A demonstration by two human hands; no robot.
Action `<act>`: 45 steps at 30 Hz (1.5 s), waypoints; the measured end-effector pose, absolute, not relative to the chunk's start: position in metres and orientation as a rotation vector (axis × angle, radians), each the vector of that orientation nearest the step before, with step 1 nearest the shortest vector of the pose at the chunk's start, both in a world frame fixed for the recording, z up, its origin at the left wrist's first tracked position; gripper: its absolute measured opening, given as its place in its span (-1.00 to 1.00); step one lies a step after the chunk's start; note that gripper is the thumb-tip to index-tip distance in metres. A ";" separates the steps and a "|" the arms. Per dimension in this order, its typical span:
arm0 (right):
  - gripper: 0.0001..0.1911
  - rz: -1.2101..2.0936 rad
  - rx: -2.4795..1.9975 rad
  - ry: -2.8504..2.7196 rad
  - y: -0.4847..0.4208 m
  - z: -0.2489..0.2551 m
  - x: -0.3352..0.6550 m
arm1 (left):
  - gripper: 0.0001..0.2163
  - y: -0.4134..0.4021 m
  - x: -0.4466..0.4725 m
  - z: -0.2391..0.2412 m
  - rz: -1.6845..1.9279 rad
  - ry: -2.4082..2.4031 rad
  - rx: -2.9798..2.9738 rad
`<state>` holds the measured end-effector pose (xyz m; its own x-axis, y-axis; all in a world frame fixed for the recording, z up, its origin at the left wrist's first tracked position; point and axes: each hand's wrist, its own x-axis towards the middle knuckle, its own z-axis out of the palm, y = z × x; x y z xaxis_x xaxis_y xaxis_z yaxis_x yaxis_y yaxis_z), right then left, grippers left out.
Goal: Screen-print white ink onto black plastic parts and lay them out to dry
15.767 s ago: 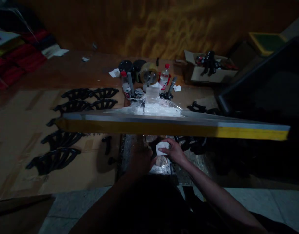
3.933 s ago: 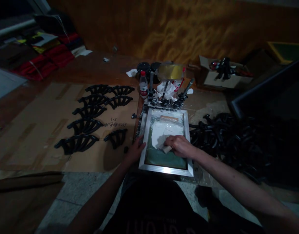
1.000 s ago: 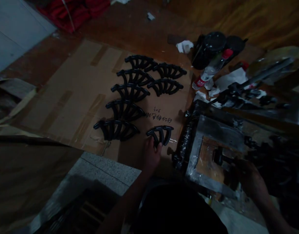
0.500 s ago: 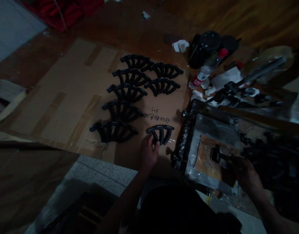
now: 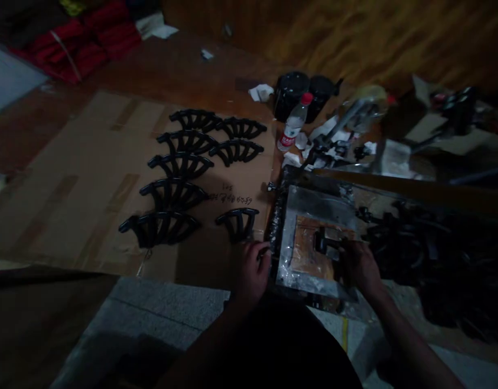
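Observation:
The light is dim. My left hand (image 5: 252, 270) rests with curled fingers at the left edge of the silver printing base (image 5: 297, 208), just below a small black fan-shaped plastic part (image 5: 237, 221) on the cardboard sheet (image 5: 90, 156). What its fingers hold, if anything, is hidden. My right hand (image 5: 359, 266) is closed at a black part (image 5: 325, 243) sitting on the brown pad (image 5: 307, 254) in the middle of the base. The raised screen frame (image 5: 415, 189) hangs above the base, its yellow edge toward me.
Several black fan-shaped parts (image 5: 179, 162) lie in rows on the cardboard. A heap of black parts (image 5: 427, 254) fills the right. A water bottle (image 5: 293, 123), black tubs (image 5: 299, 92), crumpled paper and clamps stand behind the base. Red cloth (image 5: 82, 32) lies far left.
My left hand has left the small fan-shaped part on the cardboard and drawn back to the base's left edge. My right hand has moved up onto the black part on the pad.

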<state>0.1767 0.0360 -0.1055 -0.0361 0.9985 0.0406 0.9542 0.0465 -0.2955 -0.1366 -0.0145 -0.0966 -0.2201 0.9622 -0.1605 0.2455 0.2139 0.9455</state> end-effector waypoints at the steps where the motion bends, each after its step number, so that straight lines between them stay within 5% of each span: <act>1: -0.67 0.253 -2.000 -2.100 0.034 -0.102 0.172 | -0.78 -0.016 -0.125 -0.090 1.016 1.567 1.163; 7: -0.70 0.197 -1.885 -1.936 0.014 -0.063 0.143 | -0.65 -0.018 -0.046 -0.053 0.724 1.067 1.087; 14: -0.83 0.299 -1.699 -1.737 -0.020 -0.038 0.126 | -0.65 -0.001 0.010 -0.032 0.811 1.222 0.997; 36: -0.83 0.666 -1.688 -1.464 -0.034 -0.045 0.133 | -0.73 0.003 0.021 -0.043 0.753 1.225 1.323; 45: -0.88 0.730 -1.483 -1.898 -0.007 -0.050 0.155 | -0.69 0.011 -0.008 -0.044 0.680 1.391 1.300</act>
<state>0.1549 -0.0071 -0.0501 -0.1822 0.9744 0.1313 0.6349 0.2186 -0.7410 -0.0082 0.0115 -0.0445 0.1576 0.9378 -0.3093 0.3327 0.2444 0.9108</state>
